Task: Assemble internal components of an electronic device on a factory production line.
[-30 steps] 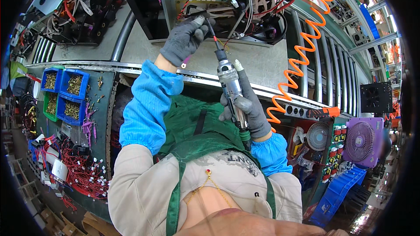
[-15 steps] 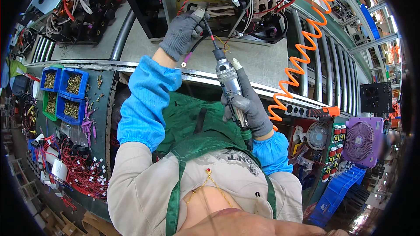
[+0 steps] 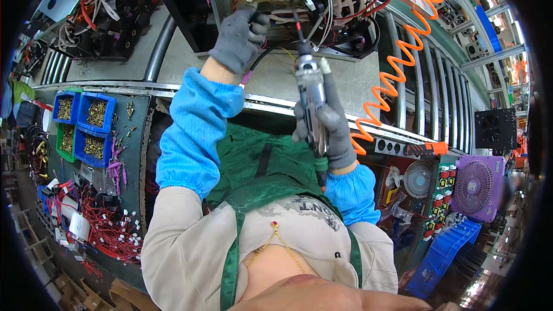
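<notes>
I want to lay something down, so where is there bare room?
The metal plate is bare between the steel roller and left hand, and between the right hand and orange coil. Crowded: the left bench, with blue bins and red wires.

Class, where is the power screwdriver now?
In the head view, the power screwdriver is right of centre, in the right hand, right of the left hand.

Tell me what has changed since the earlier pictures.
The right hand moved the power screwdriver forward and slightly right, so its bit now stands apart from the left hand, which shifted a little left. Whether the left holds anything is unclear. The right's grip, the parts bins and the purple fan stayed as they were.
</notes>
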`<state>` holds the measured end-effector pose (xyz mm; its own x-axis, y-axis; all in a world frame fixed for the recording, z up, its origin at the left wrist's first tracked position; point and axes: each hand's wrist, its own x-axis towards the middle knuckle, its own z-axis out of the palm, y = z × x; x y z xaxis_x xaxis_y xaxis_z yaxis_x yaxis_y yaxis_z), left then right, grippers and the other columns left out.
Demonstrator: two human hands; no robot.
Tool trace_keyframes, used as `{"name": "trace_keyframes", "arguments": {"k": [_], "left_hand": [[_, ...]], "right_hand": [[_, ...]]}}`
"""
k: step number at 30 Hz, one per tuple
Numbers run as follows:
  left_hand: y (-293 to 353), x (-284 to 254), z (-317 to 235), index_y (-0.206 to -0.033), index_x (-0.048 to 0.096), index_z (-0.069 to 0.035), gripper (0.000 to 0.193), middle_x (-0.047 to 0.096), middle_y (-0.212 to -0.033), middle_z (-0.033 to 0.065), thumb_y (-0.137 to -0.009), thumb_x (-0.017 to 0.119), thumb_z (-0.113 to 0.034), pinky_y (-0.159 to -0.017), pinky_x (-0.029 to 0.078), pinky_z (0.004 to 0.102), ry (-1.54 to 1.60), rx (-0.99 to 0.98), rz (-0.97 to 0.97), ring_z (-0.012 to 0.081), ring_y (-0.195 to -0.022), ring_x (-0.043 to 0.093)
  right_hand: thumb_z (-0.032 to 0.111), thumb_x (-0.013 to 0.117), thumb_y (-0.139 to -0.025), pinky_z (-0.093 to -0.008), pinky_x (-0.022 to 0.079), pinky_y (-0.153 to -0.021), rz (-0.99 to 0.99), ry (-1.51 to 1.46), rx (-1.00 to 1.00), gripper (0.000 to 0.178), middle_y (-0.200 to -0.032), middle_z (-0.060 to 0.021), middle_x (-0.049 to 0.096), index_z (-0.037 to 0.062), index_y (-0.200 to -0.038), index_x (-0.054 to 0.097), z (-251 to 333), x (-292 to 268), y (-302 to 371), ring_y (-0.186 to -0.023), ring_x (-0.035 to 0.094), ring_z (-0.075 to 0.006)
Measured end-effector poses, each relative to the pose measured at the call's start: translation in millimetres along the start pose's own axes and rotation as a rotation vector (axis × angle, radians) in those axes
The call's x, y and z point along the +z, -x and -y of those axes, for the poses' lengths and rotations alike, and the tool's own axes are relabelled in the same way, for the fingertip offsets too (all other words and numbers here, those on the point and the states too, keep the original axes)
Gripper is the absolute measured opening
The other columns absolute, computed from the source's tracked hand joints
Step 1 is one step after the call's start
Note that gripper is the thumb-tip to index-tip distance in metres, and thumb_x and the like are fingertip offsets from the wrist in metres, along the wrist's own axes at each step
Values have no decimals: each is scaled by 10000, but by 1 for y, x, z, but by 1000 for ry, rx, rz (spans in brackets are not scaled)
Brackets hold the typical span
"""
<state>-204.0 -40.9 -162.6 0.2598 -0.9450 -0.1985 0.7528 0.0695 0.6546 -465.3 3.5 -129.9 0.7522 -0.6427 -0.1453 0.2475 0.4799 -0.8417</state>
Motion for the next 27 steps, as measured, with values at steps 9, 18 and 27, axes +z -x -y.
{"name": "trace_keyframes", "arguments": {"k": [9, 18, 27], "left_hand": [[6, 26, -14, -998, 539, -9, 152, 542, -756, 86, -930, 506, -140, -370, 297, 183, 59, 75, -233, 86, -520, 409], [-3, 14, -16, -1033, 501, -10, 142, 528, -796, 96, -913, 510, -84, -367, 297, 181, 221, 67, -152, 105, -549, 429], [-5, 4, -18, -1010, 504, -30, 132, 533, -802, 87, -894, 545, -78, -359, 294, 193, 214, 47, -165, 132, -555, 483]], "right_hand": [[404, 645, -715, -304, 548, -488, -127, 236, -117, 939, -822, -111, 538, 194, -1479, 141, 5, 11, -9, -540, 572, -162], [388, 635, -750, -272, 530, -466, -144, 277, -93, 900, -800, -100, 546, 194, -1479, 144, 22, 9, -22, -528, 581, -142], [362, 622, -724, -262, 499, -435, -179, 402, -110, 887, -766, -102, 537, 166, -1475, 191, 23, 15, -24, -506, 557, -148]]}}
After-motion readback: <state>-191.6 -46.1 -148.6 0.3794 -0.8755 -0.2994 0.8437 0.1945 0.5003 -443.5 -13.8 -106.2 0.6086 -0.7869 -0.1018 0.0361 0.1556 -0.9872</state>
